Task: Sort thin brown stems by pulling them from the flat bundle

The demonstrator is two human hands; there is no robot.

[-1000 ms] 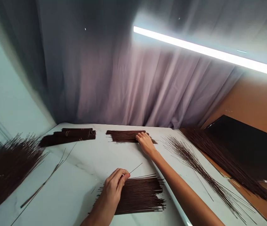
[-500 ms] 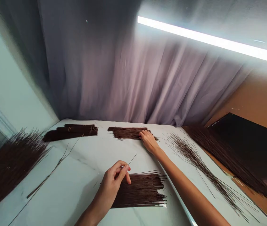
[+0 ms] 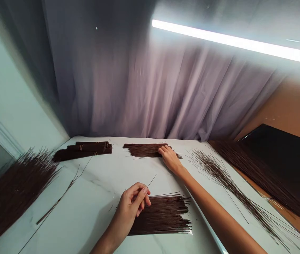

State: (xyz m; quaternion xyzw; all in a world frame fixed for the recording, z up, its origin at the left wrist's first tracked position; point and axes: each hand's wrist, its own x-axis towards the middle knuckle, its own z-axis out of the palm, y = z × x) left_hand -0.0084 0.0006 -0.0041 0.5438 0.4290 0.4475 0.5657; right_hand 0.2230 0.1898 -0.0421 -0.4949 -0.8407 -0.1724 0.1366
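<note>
My left hand [image 3: 135, 201] is closed in a pinch on one thin dark brown stick [image 3: 152, 180], which points up and to the right from the fingertips. Below it lies a near pile of the same thin sticks [image 3: 166, 215], its left part hidden by the hand. Farther off, my right hand [image 3: 169, 157] bends its closed fingers down onto the right end of a smaller pile of sticks [image 3: 144, 150]. The fingertips touch that pile, and exactly how many sticks they grip is hidden.
Tied bundles [image 3: 86, 150] lie at the back left of the white table [image 3: 86, 197]. A large heap of sticks [image 3: 15, 194] fills the left side, with loose strands [image 3: 57, 203] beside it. Longer strands [image 3: 226, 180] fan out on the right, near a black panel [image 3: 279, 162].
The whole view has shifted slightly, so things appear a little farther right. Both hands keep nearly the same places over the piles, and the left one still pinches its stick.
</note>
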